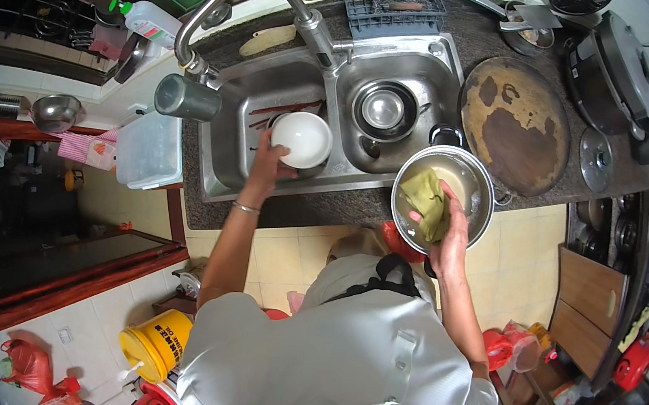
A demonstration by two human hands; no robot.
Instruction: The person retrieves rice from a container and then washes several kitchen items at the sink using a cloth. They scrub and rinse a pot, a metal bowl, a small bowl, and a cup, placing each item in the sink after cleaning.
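My left hand (268, 165) holds the near left rim of a white bowl (305, 140) over the left basin of a steel double sink (225, 122). Beneath the bowl, the edge of another vessel shows, and brown chopsticks (272, 111) lie behind it. My right hand (452, 241) has a folded green cloth (425, 198) in its fingers, inside the mouth of a steel pot (479, 183) with black handles. That pot is at the counter's front edge; what supports it is hidden. Nested steel bowls (383, 109) sit in the right basin.
A tall faucet (316, 35) rises between the basins, with a dark cylinder (187, 98) near its spout. Right of the sink are a worn round board (515, 129), a glass lid (596, 158) and a large cooker (615, 75). A grey rack (394, 12) stands behind.
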